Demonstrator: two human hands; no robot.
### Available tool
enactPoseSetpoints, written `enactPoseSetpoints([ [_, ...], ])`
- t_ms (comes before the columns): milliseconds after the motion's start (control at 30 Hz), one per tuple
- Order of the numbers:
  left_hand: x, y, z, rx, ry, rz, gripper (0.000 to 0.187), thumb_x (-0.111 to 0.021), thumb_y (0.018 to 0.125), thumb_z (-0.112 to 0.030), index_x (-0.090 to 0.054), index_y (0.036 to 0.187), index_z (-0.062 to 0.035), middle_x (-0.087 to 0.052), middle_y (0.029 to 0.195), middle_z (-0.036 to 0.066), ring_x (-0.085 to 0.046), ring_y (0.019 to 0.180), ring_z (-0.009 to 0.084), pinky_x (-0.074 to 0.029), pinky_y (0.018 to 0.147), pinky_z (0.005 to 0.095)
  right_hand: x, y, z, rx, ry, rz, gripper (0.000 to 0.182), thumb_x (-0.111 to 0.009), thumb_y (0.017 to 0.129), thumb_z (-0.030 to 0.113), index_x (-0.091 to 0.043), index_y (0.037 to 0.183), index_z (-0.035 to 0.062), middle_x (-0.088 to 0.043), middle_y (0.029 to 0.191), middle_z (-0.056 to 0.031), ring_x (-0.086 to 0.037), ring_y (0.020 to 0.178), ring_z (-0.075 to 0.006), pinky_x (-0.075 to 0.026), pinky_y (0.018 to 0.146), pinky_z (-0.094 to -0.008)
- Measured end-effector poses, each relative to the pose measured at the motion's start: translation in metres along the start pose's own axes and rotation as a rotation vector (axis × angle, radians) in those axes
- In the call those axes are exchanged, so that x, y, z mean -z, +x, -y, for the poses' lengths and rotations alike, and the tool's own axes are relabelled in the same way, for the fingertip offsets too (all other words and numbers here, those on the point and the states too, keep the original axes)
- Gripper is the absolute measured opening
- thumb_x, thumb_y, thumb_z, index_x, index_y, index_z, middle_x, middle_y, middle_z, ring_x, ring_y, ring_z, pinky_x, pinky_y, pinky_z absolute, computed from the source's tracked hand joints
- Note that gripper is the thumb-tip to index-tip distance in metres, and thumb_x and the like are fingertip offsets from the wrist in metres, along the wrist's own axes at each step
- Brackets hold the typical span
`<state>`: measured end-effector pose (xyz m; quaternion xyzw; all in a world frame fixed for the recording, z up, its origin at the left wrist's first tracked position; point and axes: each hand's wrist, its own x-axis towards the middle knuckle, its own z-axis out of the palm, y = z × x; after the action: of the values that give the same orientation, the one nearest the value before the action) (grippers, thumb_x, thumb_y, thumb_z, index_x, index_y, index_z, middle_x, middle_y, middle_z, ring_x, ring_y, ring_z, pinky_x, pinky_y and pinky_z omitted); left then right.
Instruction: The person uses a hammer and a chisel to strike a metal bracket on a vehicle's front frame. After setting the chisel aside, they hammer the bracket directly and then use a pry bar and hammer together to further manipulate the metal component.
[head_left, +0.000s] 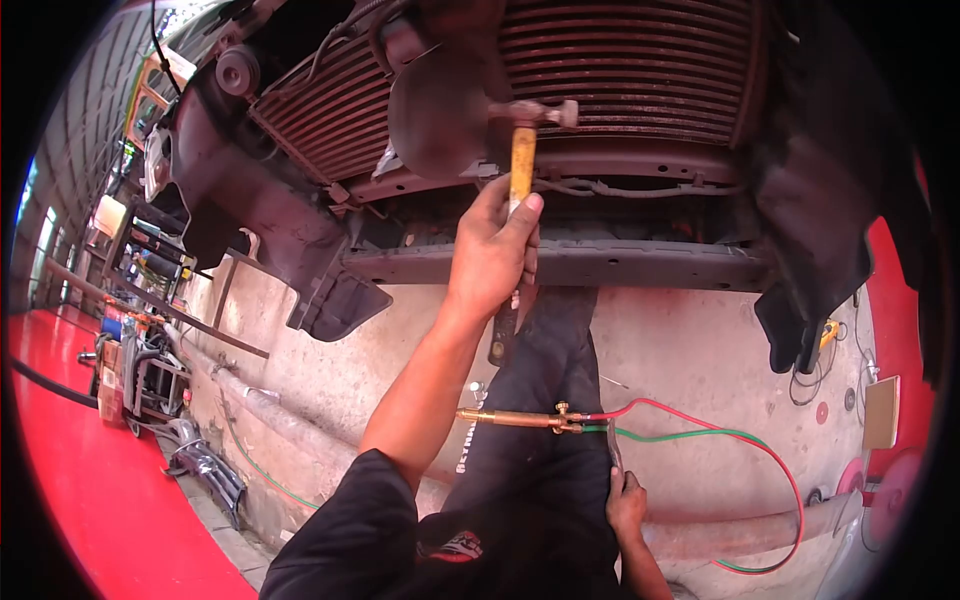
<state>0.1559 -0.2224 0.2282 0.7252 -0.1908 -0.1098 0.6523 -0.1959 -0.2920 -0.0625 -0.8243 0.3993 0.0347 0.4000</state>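
My left hand (492, 250) is raised in front of the car's front end, closed around the handle of a hammer (522, 160). The hammer stands upright, its yellow and white handle running down to a dark butt below my fist. Its metal head overlaps the lower edge of the finned radiator (630, 75) in this view. Low by my right thigh, my right hand (627, 505) has its fingers curled around a thin grey metal bar (613, 450) that points upward. A brass gas torch (515, 418) with red and green hoses appears across my dark trousers, just above that hand.
A dark crossmember (560, 265) spans the car below the radiator, with dark fender liners (250, 210) hanging at the sides. The hoses (770, 440) loop to the right over the concrete floor (690, 350). Carts and equipment (140, 370) stand left beside red flooring (90, 450).
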Motion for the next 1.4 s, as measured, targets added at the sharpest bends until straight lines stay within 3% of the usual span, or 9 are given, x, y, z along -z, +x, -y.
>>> enactPoseSetpoints([
  [433,-0.009,-0.012,-0.005,-0.042,0.049,0.007,0.044,-0.058,0.104,-0.022,-0.047,0.138,0.0025,-0.052,0.066,-0.001,-0.049,0.047,0.0057,-0.04,0.04,0.0224,0.0,0.0,0.001,-0.001,0.002,0.002,0.052,-0.052,0.101,0.047,-0.064,0.085,-0.0009,-0.064,0.075,-0.0305,-0.064,0.077,-0.0518,-0.047,0.07,-0.0574],
  [567,-0.01,-0.01,-0.004,-0.041,-0.096,-0.057,0.045,-0.06,0.102,-0.022,-0.05,0.139,0.0009,-0.053,0.069,-0.001,-0.051,0.049,0.0056,-0.041,0.04,0.0222,0.001,0.0,0.002,-0.012,0.023,-0.008,0.051,-0.053,0.101,0.047,-0.064,0.086,-0.0005,-0.064,0.074,-0.0296,-0.064,0.075,-0.0513,-0.047,0.069,-0.0569],
  [633,-0.012,-0.016,-0.008,-0.007,0.06,0.062,0.046,-0.06,0.103,-0.023,-0.048,0.142,-0.0012,-0.052,0.069,0.0,-0.049,0.05,0.0054,-0.041,0.041,0.0228,0.001,0.0,0.001,-0.003,0.022,0.007,0.051,-0.053,0.101,0.047,-0.063,0.085,0.0,-0.064,0.073,-0.029,-0.064,0.073,-0.0508,-0.047,0.067,-0.0563],
  [767,-0.006,-0.007,-0.002,-0.013,-0.109,-0.052,0.045,-0.061,0.102,-0.023,-0.05,0.14,-0.0013,-0.055,0.07,0.0,-0.049,0.049,0.0059,-0.041,0.042,0.0241,0.002,-0.003,0.004,-0.019,0.02,0.003,0.052,-0.053,0.101,0.047,-0.062,0.083,-0.0001,-0.063,0.072,-0.0286,-0.064,0.073,-0.0503,-0.047,0.066,-0.0559],
  [900,-0.006,-0.015,-0.007,-0.034,0.089,0.043,0.044,-0.061,0.103,-0.023,-0.05,0.14,-0.0019,-0.051,0.066,-0.001,-0.048,0.047,0.0057,-0.041,0.04,0.0228,0.001,0.0,0.003,-0.015,0.016,-0.004,0.053,-0.053,0.101,0.048,-0.062,0.081,-0.0008,-0.063,0.072,-0.0283,-0.064,0.072,-0.05,-0.047,0.066,-0.0556],
  [967,-0.003,-0.013,-0.008,-0.025,-0.023,-0.06,0.046,-0.06,0.103,-0.022,-0.048,0.141,0.0012,-0.053,0.068,0.0,-0.05,0.048,0.0058,-0.041,0.041,0.0221,0.0,-0.001,0.001,-0.017,0.02,0.001,0.053,-0.053,0.101,0.048,-0.062,0.081,-0.0009,-0.063,0.072,-0.0283,-0.064,0.072,-0.0499,-0.047,0.066,-0.0556],
  [1133,-0.004,-0.018,-0.01,-0.017,0.106,0.096,0.046,-0.059,0.103,-0.021,-0.047,0.141,0.0018,-0.052,0.067,-0.001,-0.049,0.048,0.006,-0.041,0.042,0.022,-0.001,0.0,-0.002,0.019,0.011,-0.021,0.052,-0.053,0.101,0.047,-0.062,0.081,-0.0008,-0.063,0.072,-0.0291,-0.064,0.072,-0.0501,-0.047,0.066,-0.056],
  [1233,0.0,-0.01,-0.006,0.002,-0.095,-0.043,0.046,-0.061,0.102,-0.02,-0.049,0.141,0.0017,-0.053,0.068,0.0,-0.05,0.048,0.0062,-0.042,0.042,0.0225,0.001,-0.001,0.001,0.027,0.044,-0.022,0.052,-0.053,0.101,0.046,-0.061,0.081,-0.001,-0.063,0.072,-0.0296,-0.063,0.073,-0.0508,-0.046,0.066,-0.0565],
  [1400,-0.004,-0.014,-0.007,-0.021,0.068,0.062,0.045,-0.061,0.102,-0.02,-0.049,0.14,0.0013,-0.053,0.069,0.0,-0.05,0.049,0.0063,-0.042,0.042,0.0226,0.001,-0.001,0.001,0.027,0.031,-0.049,0.051,-0.054,0.101,0.045,-0.061,0.08,-0.0011,-0.062,0.071,-0.0298,-0.062,0.072,-0.0515,-0.046,0.065,-0.057],
])
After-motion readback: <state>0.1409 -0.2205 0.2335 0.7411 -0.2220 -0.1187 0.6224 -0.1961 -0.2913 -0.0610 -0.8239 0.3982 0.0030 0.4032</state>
